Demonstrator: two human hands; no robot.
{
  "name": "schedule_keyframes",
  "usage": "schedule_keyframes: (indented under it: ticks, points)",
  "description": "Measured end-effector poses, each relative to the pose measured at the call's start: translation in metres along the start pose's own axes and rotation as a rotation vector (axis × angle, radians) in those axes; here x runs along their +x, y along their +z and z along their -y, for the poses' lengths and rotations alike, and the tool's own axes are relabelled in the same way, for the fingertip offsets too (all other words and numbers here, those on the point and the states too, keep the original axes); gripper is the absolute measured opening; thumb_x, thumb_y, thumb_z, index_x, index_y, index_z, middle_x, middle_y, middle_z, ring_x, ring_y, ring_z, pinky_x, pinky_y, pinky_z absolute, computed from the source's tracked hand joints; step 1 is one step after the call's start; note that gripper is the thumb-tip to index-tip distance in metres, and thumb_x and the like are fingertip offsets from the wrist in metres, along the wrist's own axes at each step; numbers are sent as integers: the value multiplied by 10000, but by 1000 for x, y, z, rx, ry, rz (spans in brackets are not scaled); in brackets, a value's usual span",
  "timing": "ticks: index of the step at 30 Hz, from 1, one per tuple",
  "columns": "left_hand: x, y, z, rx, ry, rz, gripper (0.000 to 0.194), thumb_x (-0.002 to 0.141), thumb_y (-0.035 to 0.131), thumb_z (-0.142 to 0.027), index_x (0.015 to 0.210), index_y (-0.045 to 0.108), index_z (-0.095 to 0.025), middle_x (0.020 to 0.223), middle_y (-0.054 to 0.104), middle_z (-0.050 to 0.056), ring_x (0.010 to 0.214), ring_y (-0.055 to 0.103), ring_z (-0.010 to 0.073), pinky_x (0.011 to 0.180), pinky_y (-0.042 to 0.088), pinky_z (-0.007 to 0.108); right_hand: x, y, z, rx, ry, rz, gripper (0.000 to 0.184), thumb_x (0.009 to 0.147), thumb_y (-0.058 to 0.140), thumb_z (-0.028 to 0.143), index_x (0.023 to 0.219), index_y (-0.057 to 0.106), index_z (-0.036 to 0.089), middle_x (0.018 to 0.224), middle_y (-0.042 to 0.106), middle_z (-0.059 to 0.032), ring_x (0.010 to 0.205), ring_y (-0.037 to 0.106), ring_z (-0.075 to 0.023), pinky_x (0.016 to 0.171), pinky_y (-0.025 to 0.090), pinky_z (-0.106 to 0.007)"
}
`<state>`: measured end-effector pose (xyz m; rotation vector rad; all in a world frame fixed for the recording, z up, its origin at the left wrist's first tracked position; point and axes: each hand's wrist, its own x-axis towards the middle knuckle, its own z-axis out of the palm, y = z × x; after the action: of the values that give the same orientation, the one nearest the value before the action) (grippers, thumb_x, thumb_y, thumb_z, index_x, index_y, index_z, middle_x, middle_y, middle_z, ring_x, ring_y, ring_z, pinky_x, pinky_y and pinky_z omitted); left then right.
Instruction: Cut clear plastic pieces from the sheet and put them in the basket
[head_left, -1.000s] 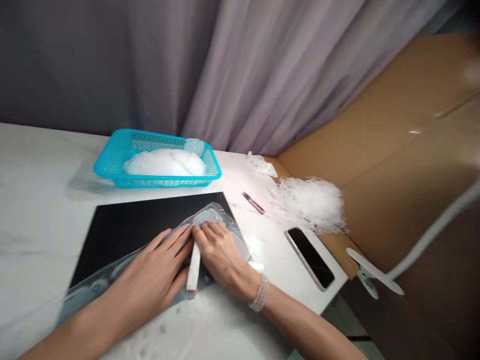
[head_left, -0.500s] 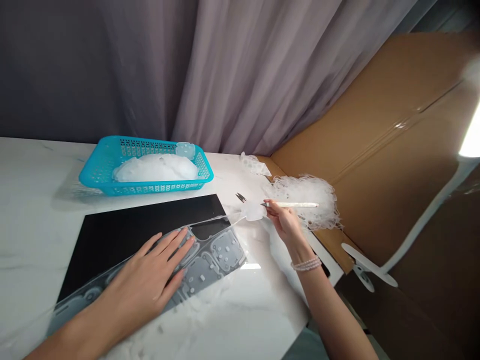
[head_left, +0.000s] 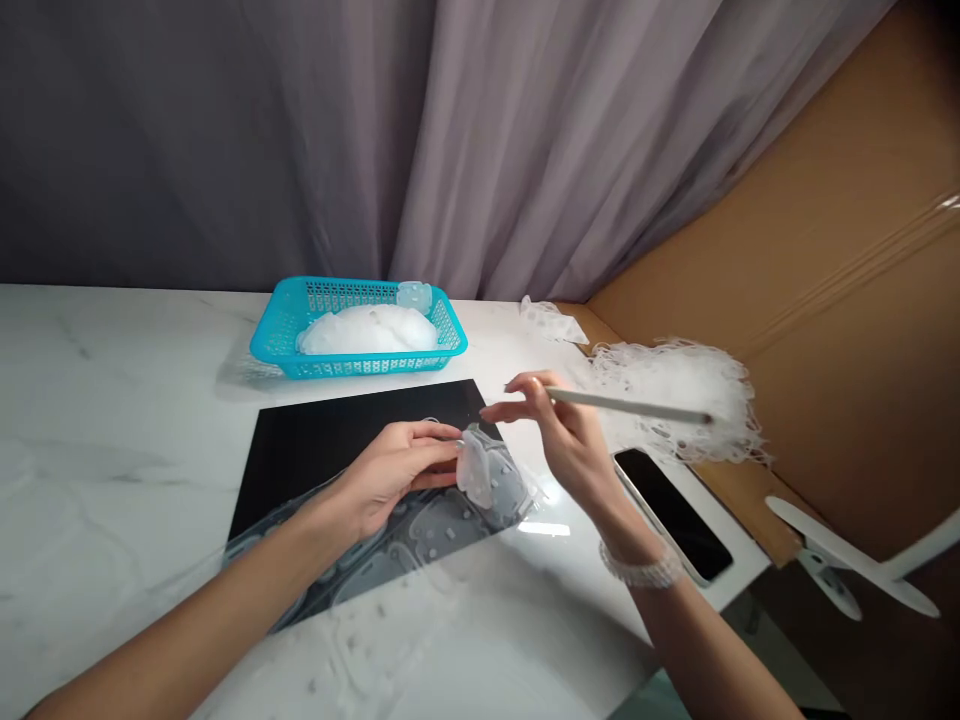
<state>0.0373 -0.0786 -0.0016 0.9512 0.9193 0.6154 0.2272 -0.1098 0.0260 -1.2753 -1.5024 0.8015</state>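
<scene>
My left hand [head_left: 397, 470] pinches a small frosted translucent plastic piece [head_left: 475, 472] at its edge and holds it over the black mat [head_left: 300, 435]. Under that hand lies a clear patterned sheet [head_left: 450, 530] with rounded shapes, partly on the mat and partly on the white table. Just right of the piece, my right hand [head_left: 566, 440] grips a slim white pen-shaped tool [head_left: 630, 403] tucked between thumb and fingers. Its index finger reaches toward the piece's upper edge, and I cannot tell whether it touches. The tool's working tip is not visible.
A blue basket [head_left: 274, 345] with a pile of white translucent pieces [head_left: 367, 332] stands behind the mat. At right lie a tangled heap of white scraps [head_left: 675, 395], a phone [head_left: 675, 515] and a lamp clip [head_left: 840, 560]. A cardboard wall [head_left: 825, 270] rises on the right.
My left hand has lifted off flat pressing and now pinches the frosted piece, which came back left over the sheet. The tool in my right hand has swung rearward. The view has shifted.
</scene>
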Motion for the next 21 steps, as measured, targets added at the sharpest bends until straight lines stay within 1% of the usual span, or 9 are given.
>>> schedule_keyframes:
  ticks: [2,5,7,9,11,12,15,18,21]
  points:
    - [3,2,7,43,1,-53,367,784,757,-315,1077,649,-121,1004,749,120,892,714,188,842,573,300,12,-7,-24,-87,121,-19,382,1003,378,559,903,528,223,763,756,-62,782,736,-221,796,540,-367]
    - [11,3,16,131,7,-91,339,782,742,-356,1017,658,-126,899,749,98,776,700,173,729,572,282,25,-12,-50,-156,224,102,415,947,451,591,762,484,222,723,726,-65,770,702,-233,709,504,-338]
    - [18,4,20,203,32,-112,321,746,756,-346,970,674,-131,787,735,66,676,675,166,622,539,260,29,-12,-53,-156,219,177,432,853,607,577,666,445,223,653,665,-20,698,651,-201,630,449,-292]
    - [24,6,22,283,72,-125,286,692,776,-300,912,694,-136,678,702,27,569,624,149,535,478,238,30,-9,-48,-135,200,278,483,769,705,544,621,372,226,567,534,45,576,532,-135,542,349,-248]
    - [28,9,23,360,115,-135,221,659,771,-262,835,711,-142,618,676,3,500,572,132,494,424,230,29,-5,-42,-107,172,363,510,747,717,515,626,311,231,546,428,78,528,410,-95,509,269,-232]
    - [30,11,24,395,133,-145,184,658,758,-256,800,718,-146,608,672,-1,488,560,129,487,408,231,29,-3,-40,-99,158,382,509,750,706,506,633,293,233,551,411,81,528,381,-88,508,257,-228]
    - [31,17,24,490,198,-205,111,679,715,-264,697,734,-156,583,664,-6,513,570,143,496,375,235,26,4,-45,-120,125,320,490,742,690,478,625,283,233,569,425,66,552,378,-90,519,278,-228]
    - [28,20,23,548,284,-290,133,698,701,-269,624,740,-166,579,675,1,594,616,177,540,383,250,24,7,-55,-179,102,215,447,722,695,407,594,309,222,567,403,61,573,374,-97,541,272,-235]
    - [19,16,19,559,369,-411,163,752,680,-296,759,789,-175,761,762,27,752,678,223,662,457,283,29,0,-68,-246,101,73,414,706,677,349,564,310,222,539,358,62,575,371,-107,558,265,-248]
